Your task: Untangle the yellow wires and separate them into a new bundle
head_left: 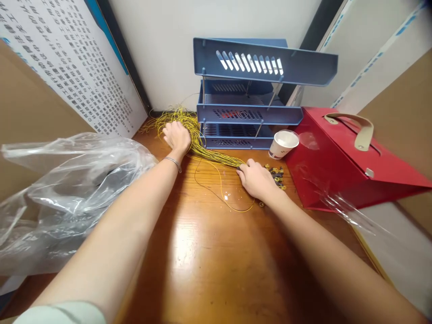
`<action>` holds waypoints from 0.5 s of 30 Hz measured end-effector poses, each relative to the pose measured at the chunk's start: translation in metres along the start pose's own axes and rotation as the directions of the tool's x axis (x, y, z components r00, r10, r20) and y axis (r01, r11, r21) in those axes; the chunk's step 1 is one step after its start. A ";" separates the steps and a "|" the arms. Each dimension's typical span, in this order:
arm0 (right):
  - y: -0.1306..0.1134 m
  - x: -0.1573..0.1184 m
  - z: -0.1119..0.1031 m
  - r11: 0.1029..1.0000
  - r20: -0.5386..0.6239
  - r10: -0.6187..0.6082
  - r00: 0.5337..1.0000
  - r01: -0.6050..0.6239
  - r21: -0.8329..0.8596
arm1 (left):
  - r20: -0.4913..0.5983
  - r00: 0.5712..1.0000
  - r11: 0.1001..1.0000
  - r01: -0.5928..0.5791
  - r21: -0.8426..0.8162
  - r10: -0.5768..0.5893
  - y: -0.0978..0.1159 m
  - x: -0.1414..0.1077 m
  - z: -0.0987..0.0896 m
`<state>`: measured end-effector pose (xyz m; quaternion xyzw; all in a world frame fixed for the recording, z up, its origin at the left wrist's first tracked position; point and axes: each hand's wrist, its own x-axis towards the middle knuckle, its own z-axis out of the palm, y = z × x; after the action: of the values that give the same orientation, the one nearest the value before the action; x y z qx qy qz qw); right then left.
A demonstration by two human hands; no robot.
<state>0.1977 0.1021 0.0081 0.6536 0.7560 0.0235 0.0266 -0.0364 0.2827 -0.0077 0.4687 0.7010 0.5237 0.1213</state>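
Note:
A bundle of thin yellow and black wires [218,155] runs along the back of the wooden table, its far-left part a loose tangle. My left hand [177,136], with a bracelet at the wrist, is closed with curled fingers on that tangle. At the bundle's right end, my right hand [255,179] is closed over the wires, its fingertips partly hidden. Just beyond it lie several small black and yellow-brass parts [278,175], partly covered by the hand. One loose wire [221,184] loops out over the tabletop between my hands.
A blue three-tier file tray [249,114] stands behind the wires. Right of it are a paper cup [284,143] and a red box [334,162] with a beige handle. A clear plastic bag [77,189] covers the left side. Printed boards [67,63] flank the wooden table [189,261].

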 end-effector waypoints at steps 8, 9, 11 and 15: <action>-0.001 -0.003 -0.003 0.998 0.029 -0.055 0.998 0.054 0.042 | -0.267 0.951 0.983 0.176 0.048 -0.157 -0.003 -0.004 -0.006; -0.001 -0.003 -0.003 0.997 0.031 -0.061 0.998 0.060 0.047 | -0.244 0.951 0.979 0.203 0.021 -0.192 -0.006 0.002 -0.003; -0.001 -0.003 -0.003 0.996 0.034 -0.067 0.997 0.065 0.053 | -0.142 0.963 0.974 0.223 -0.042 -0.227 -0.011 0.015 0.006; 0.003 -0.001 -0.002 0.997 0.036 -0.046 0.998 0.044 0.057 | 0.164 0.972 0.947 0.207 -0.244 -0.170 -0.004 0.039 0.036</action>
<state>0.2003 0.1018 0.0102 0.6371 0.7704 -0.0106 0.0226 -0.0355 0.3357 -0.0143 0.4151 0.6579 0.5625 0.2802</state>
